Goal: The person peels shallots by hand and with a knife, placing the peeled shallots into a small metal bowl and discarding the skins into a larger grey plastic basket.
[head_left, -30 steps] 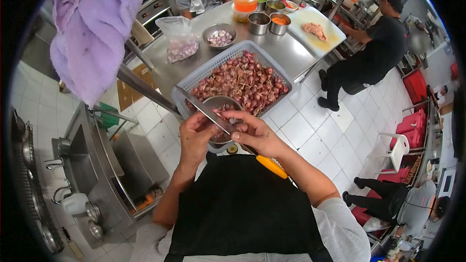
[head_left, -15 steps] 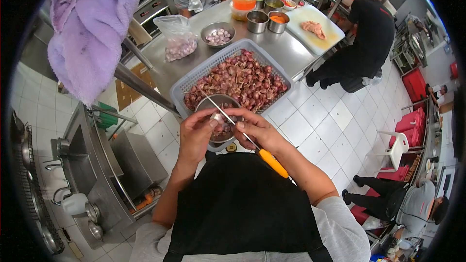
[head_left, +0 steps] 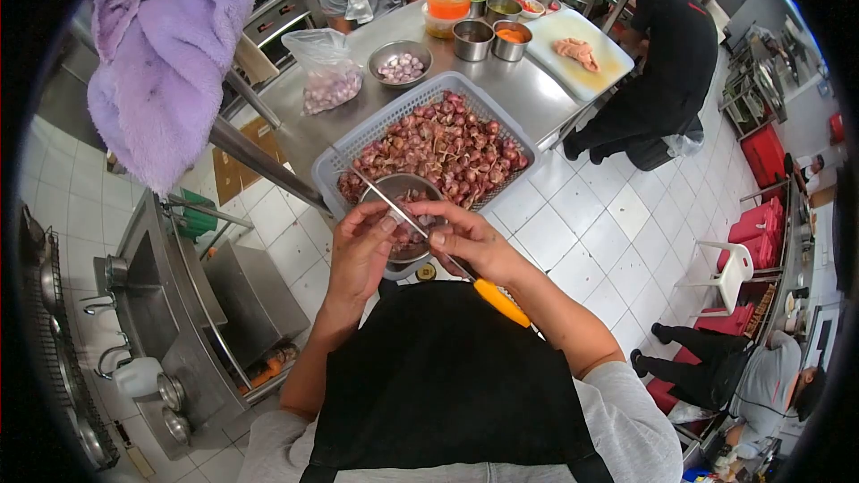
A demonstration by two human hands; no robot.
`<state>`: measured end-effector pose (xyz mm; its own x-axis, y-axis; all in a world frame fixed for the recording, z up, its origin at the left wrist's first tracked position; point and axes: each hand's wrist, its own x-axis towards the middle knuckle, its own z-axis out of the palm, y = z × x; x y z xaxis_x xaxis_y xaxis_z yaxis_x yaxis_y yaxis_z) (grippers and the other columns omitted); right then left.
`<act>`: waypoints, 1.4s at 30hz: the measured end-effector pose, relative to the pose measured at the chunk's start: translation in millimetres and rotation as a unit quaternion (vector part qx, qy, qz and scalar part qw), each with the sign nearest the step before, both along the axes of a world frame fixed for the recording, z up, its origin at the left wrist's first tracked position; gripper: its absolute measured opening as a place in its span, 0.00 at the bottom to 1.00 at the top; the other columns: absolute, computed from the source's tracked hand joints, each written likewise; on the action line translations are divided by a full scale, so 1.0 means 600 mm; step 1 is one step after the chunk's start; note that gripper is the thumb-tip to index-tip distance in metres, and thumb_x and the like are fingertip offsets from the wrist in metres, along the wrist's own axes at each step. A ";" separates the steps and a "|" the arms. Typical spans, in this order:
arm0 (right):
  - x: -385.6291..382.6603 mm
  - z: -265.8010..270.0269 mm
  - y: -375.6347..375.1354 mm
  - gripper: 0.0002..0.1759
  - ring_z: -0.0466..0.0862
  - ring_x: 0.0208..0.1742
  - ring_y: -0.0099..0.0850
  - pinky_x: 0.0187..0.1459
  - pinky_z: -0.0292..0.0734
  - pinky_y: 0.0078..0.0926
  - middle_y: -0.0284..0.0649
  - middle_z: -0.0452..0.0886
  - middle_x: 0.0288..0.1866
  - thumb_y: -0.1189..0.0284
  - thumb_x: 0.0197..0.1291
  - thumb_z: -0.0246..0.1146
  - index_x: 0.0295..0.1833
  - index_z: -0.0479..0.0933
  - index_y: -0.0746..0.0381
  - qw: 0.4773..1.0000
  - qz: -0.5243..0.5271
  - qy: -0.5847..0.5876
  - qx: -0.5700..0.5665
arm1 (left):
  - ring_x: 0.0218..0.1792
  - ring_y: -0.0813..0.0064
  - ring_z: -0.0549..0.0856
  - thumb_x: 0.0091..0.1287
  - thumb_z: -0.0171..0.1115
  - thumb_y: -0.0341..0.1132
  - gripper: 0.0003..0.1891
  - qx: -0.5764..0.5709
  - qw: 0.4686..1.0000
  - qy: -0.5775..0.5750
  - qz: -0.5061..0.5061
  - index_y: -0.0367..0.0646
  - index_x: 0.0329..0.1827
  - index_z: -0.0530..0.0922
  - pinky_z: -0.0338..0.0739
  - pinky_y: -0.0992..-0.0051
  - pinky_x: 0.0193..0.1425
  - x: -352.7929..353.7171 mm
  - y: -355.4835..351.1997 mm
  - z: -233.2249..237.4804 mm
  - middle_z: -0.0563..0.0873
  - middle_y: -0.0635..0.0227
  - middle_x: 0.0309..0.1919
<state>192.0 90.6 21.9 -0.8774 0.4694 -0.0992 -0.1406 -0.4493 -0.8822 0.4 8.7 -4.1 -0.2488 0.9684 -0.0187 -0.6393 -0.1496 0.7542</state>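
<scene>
Yellow-handled knife (head_left: 499, 301) slanting over metal bowl (head_left: 422, 184), reddish shallots (head_left: 447, 148) heaped in grey basket (head_left: 380, 128)

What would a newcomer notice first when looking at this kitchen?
Probably the big lavender towel hanging at upper left, very near the camera. Next, near the centre, the grey basket full of reddish bulbs, which look like shallots or small onions. Then the bright yellow handle of the knife in the right hand, its blade crossing in front of a metal bowl.
</scene>
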 end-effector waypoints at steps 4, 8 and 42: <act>-0.001 -0.008 0.003 0.25 0.69 0.19 0.16 0.22 0.62 0.16 0.27 0.71 0.24 0.64 0.72 0.60 0.72 0.68 0.54 0.999 0.001 0.034 -0.024 | 0.46 0.68 0.86 0.69 0.60 0.24 0.14 -0.011 0.999 -0.020 -0.026 0.35 0.57 0.78 0.81 0.70 0.49 -0.006 0.000 -0.001 0.86 0.57 0.48; 0.000 -0.008 0.006 0.26 0.69 0.19 0.16 0.21 0.62 0.16 0.27 0.70 0.21 0.63 0.72 0.59 0.72 0.67 0.54 0.998 0.004 0.055 -0.027 | 0.46 0.69 0.86 0.69 0.60 0.23 0.15 -0.031 0.999 -0.026 -0.012 0.34 0.58 0.78 0.82 0.72 0.48 0.008 0.003 0.024 0.86 0.56 0.48; 0.001 0.008 -0.004 0.30 0.73 0.29 0.16 0.30 0.67 0.18 0.29 0.77 0.30 0.68 0.69 0.63 0.74 0.65 0.54 1.000 -0.016 -0.005 0.018 | 0.46 0.75 0.86 0.62 0.60 0.14 0.16 -0.048 0.970 0.231 0.066 0.31 0.54 0.78 0.82 0.75 0.51 0.015 -0.002 0.052 0.86 0.59 0.46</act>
<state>192.6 88.4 26.8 -0.8605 0.5014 -0.0904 -0.1459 -0.4125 -0.8992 9.2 7.6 27.1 -0.3738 0.9268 0.0357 -0.2109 -0.1224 0.9698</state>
